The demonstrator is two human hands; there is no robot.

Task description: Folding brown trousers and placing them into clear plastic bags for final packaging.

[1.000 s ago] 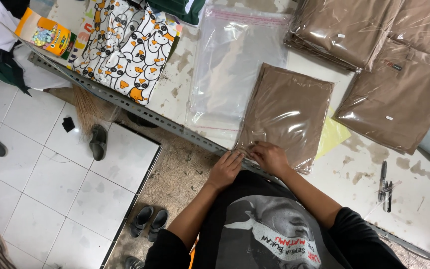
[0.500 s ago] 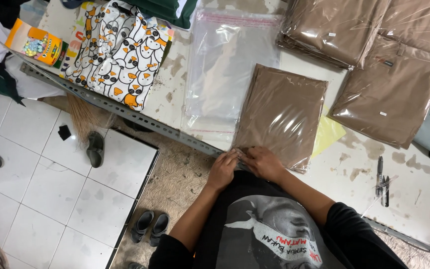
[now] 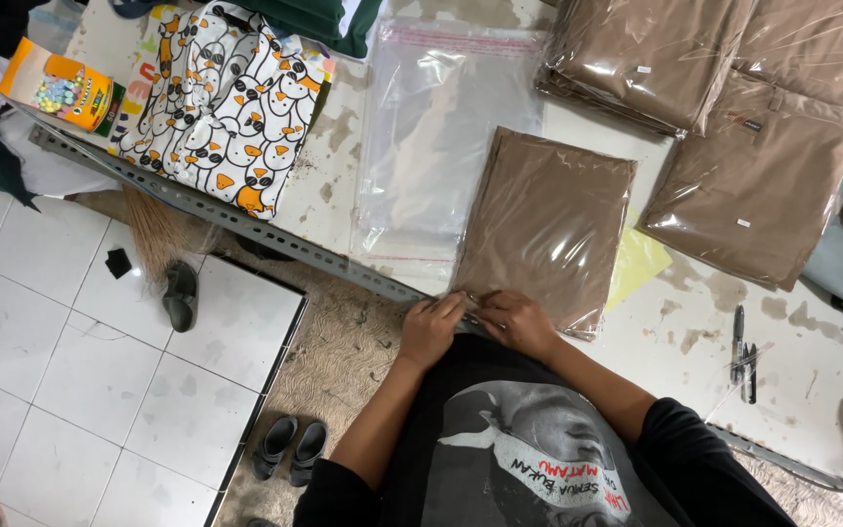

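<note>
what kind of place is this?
Likely a small garment packing workshop. Both hands, left hand and right hand, press the edge of a bagged brown garment; an empty clear poly bag and stacked bagged brown garments lie on the worn table.

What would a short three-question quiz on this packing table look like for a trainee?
1. True or false: both the left hand and the right hand rest at the near edge of the bagged brown garment.
2. What lies directly left of that garment? A) an empty clear plastic bag B) a pair of scissors C) a roll of tape
3. What colour is the sheet peeking from under the garment's right side?

Key: 1 true; 2 A; 3 yellow.
</note>
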